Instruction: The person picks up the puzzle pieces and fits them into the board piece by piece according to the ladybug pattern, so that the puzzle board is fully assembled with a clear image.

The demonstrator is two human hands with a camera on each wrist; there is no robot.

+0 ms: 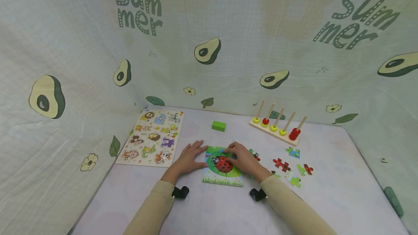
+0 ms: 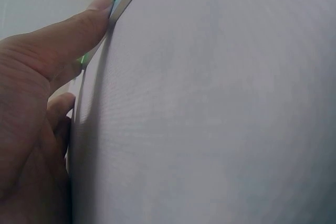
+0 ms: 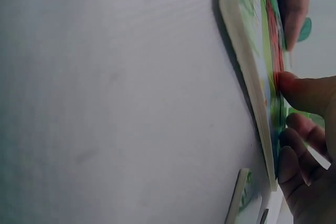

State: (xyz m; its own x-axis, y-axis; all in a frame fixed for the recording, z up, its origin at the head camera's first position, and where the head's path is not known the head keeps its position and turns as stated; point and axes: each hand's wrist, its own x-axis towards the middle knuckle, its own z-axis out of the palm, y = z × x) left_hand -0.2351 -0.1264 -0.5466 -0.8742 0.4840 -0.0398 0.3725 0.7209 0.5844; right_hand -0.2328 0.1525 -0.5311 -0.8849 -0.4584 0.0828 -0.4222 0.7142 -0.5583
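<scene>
The ladybug puzzle (image 1: 223,166) lies between left hand (image 1: 189,159), thumb spread to its left edge, and right hand (image 1: 242,159), over its upper right — whether pinching, I cannot tell

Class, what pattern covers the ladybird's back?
The back is red with black spots, best in head view.

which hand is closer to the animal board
Left. The left hand is just to the right of the animal board, by the ladybug puzzle's left edge; the right hand is farther right, at the puzzle's right part.
</scene>
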